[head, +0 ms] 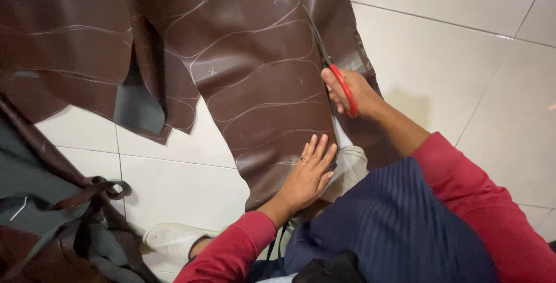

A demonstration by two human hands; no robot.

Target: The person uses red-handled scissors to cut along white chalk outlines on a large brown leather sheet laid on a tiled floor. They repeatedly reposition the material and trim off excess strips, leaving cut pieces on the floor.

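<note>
A large sheet of dark brown leather point(249, 57) lies across the white tiled floor, marked with pale chalk outlines and small crosses. My right hand point(353, 89) grips red-handled scissors point(339, 77), whose blades point up along the sheet's right edge, inside the cut. My left hand point(310, 173) lies flat, fingers together, on the lower end of the leather strip, with a ring on one finger. Both arms wear red sleeves.
White floor tiles point(440, 57) stretch to the right. A heap of brown and grey leather offcuts point(52, 202) with a strap lies at the lower left. My white shoe point(171, 239) shows at the bottom, and my knee in pale trousers point(350, 164) sits under the sheet.
</note>
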